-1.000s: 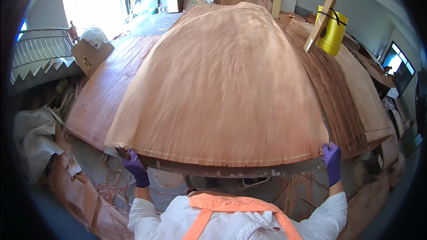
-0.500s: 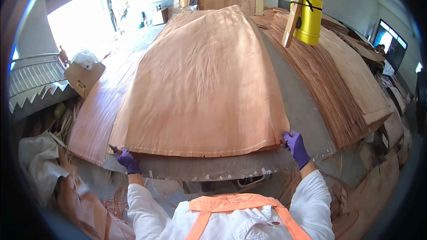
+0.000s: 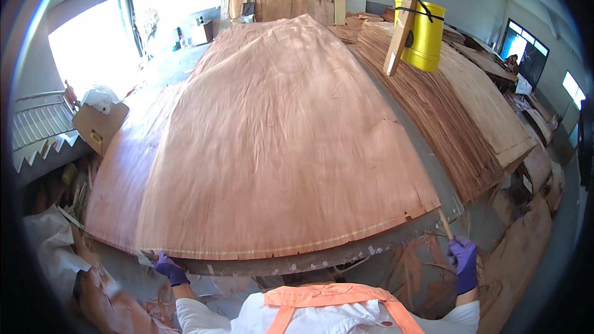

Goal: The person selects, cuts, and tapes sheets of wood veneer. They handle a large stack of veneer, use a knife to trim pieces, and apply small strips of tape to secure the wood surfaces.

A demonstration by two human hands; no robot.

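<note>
A broad reddish-tan veneer sheet [image 3: 284,148] spreads over the grey tabletop, its near edge lined with a pale band. At its near left corner my left hand [image 3: 171,269], in a purple glove, is closed around a small thin tool [image 3: 148,255], perhaps a knife, whose tip touches the edge. My right hand [image 3: 464,263], gloved alike, is closed on a narrow veneer strip [image 3: 446,223] that reaches up to the sheet's near right corner. Whether the strip is still joined to the sheet I cannot tell. Small notches mark the edge beside that corner.
Another veneer sheet [image 3: 117,185] lies along the left. A thick veneer stack [image 3: 433,105] runs down the right side, with a yellow container [image 3: 426,37] tied to a wooden post [image 3: 405,18] above it. Veneer scraps [image 3: 411,272] litter the floor below the grey table edge [image 3: 278,267].
The sheet's near edge has come closer and widened to the right, lying flatter. My right hand has left the sheet's corner, moved right and nearer, and now grips a strip. My left hand keeps its tool.
</note>
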